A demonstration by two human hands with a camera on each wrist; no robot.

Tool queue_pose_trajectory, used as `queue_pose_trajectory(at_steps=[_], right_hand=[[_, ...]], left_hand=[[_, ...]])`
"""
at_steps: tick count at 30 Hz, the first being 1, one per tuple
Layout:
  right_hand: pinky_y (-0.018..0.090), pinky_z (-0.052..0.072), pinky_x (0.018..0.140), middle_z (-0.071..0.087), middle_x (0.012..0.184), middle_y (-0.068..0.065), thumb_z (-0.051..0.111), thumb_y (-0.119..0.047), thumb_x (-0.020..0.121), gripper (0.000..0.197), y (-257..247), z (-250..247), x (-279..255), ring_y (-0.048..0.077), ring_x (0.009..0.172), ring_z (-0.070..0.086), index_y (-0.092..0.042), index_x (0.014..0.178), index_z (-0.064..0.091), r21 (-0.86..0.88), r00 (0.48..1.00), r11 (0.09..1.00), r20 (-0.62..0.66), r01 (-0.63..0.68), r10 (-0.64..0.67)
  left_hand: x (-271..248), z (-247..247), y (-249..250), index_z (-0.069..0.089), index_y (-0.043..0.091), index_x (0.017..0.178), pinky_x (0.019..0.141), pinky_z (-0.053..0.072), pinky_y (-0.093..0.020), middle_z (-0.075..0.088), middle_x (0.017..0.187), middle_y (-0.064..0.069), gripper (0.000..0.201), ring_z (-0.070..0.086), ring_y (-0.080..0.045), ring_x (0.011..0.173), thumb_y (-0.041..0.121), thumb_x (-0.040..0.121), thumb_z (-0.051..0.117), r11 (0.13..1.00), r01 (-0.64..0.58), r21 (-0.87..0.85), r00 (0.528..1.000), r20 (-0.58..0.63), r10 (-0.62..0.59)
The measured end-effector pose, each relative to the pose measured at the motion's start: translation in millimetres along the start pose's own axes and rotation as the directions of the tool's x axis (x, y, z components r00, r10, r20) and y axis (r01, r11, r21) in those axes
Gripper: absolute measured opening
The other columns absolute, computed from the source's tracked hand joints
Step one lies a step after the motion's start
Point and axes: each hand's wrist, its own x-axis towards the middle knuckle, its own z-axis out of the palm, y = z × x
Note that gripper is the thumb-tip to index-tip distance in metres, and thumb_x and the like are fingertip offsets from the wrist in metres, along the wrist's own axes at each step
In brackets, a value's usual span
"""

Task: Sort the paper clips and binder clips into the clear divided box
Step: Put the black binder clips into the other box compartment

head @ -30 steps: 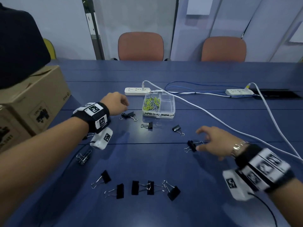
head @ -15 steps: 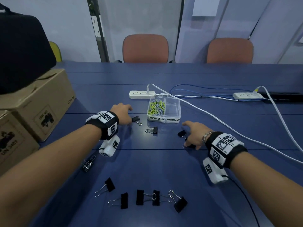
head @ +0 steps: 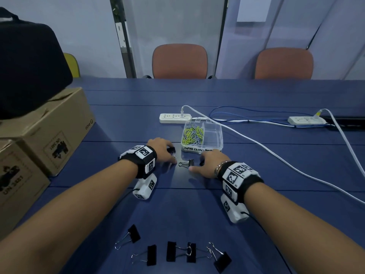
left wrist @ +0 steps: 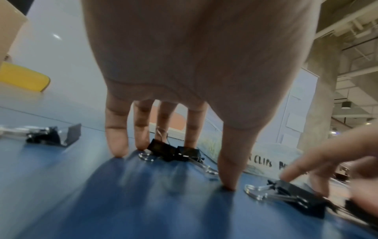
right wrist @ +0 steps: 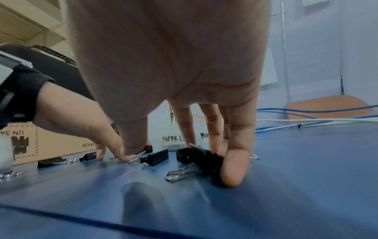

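Note:
The clear divided box (head: 217, 147) stands mid-table, with coloured paper clips (head: 192, 134) in its left compartment. Its right compartment looks bare. My left hand (head: 167, 153) is just left of the box front, straight fingers (left wrist: 116, 142) touching the table around two black binder clips (left wrist: 171, 151). My right hand (head: 203, 162) is below the box front, its fingers (right wrist: 235, 161) pressed against a bunch of black binder clips (right wrist: 196, 155). One more binder clip (head: 187, 163) lies between the hands. Several binder clips (head: 170, 254) lie in a row near me.
Two cardboard boxes (head: 45, 139) with a black bag (head: 29, 66) on top fill the left side. A white power strip (head: 174, 118) and white and blue cables (head: 276, 155) run behind and right of the box. Two orange chairs (head: 179, 61) stand past the far edge.
The right hand has slid left across the table to the box front, bringing binder clips along. The left hand has shifted right toward the box with its clips.

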Motion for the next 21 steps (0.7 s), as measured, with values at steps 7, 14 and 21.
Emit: queue_pose_trajectory(at_steps=[7, 14, 21], right_hand=[[0.032, 0.047, 0.078, 0.061, 0.122, 0.01, 0.065, -0.072, 0.073, 0.069, -34.9, 8.7, 12.8, 0.029, 0.107, 0.062, -0.02, 0.118, 0.064, -0.064, 0.995, 0.998, -0.1, -0.023, 0.016], [0.031, 0.052, 0.083, 0.067, 0.116, 0.003, 0.083, -0.034, 0.074, 0.041, -27.3, -1.0, 14.3, 0.023, 0.108, 0.063, -0.022, 0.111, 0.069, -0.04, 0.998, 0.998, -0.046, 0.044, -0.045], [0.028, 0.051, 0.075, 0.065, 0.117, 0.001, 0.08, -0.026, 0.075, 0.035, -21.4, -7.7, 0.7, 0.021, 0.101, 0.064, -0.026, 0.108, 0.07, -0.065, 0.992, 0.99, 0.002, 0.124, -0.124]], left_hand=[[-1.2, -0.2, 5.7, 0.077, 0.028, 0.088, 0.079, 0.059, -0.034, 0.075, 0.097, -0.002, 0.029, 0.07, -0.02, 0.087, 0.026, 0.064, 0.092, 0.991, -0.02, -0.132, 1.0, -0.004, 0.02], [-5.9, -3.4, 13.8, 0.068, 0.032, 0.124, 0.063, 0.056, -0.027, 0.065, 0.112, 0.002, 0.057, 0.066, -0.02, 0.08, 0.008, 0.073, 0.075, 0.983, -0.177, -0.054, 0.974, 0.134, 0.183], [-9.9, -8.9, 13.1, 0.075, 0.023, 0.093, 0.058, 0.062, -0.036, 0.076, 0.096, -0.006, 0.033, 0.074, -0.029, 0.071, -0.002, 0.073, 0.077, 0.974, -0.225, 0.012, 0.963, 0.156, 0.221]])
